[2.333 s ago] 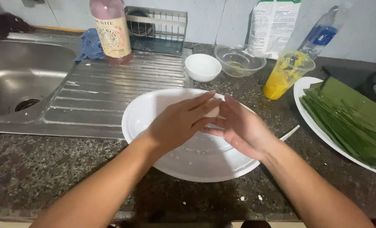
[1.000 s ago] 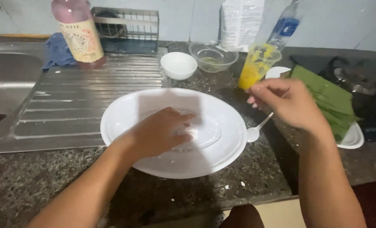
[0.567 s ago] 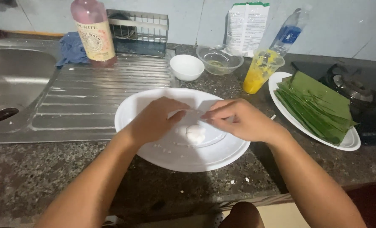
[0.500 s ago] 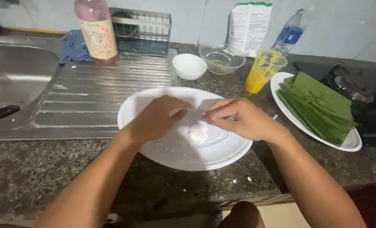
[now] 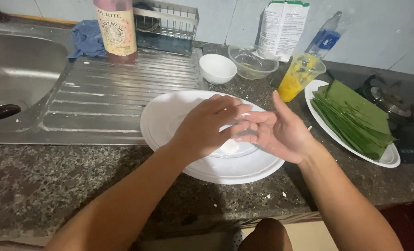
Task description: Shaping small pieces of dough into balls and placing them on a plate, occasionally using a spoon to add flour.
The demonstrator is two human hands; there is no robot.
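A large white plate (image 5: 169, 107) lies on the dark granite counter in front of me. On it, a small white lump of dough (image 5: 230, 147) sits just below my hands. My left hand (image 5: 204, 125) hovers over the plate, its fingertips pinched on a small white bit against the fingers of my right hand (image 5: 281, 132). The right hand is held with its palm turned inward and its fingers spread, holding nothing.
A white plate (image 5: 388, 160) stacked with folded green leaves (image 5: 351, 116) is at the right, beside a stove burner (image 5: 392, 100). Behind are a yellow-stained cup (image 5: 299, 76), glass bowl (image 5: 252, 61), small white bowl (image 5: 217, 68), carton (image 5: 281, 28), water bottle (image 5: 325, 39) and pink bottle (image 5: 115, 28). Steel sink (image 5: 21, 69) and drainboard (image 5: 114, 93) are at the left.
My right hand came back from near the leaves to the plate, then turned its palm inward with fingers spread. The dough lump now lies uncovered on the plate below the hands.
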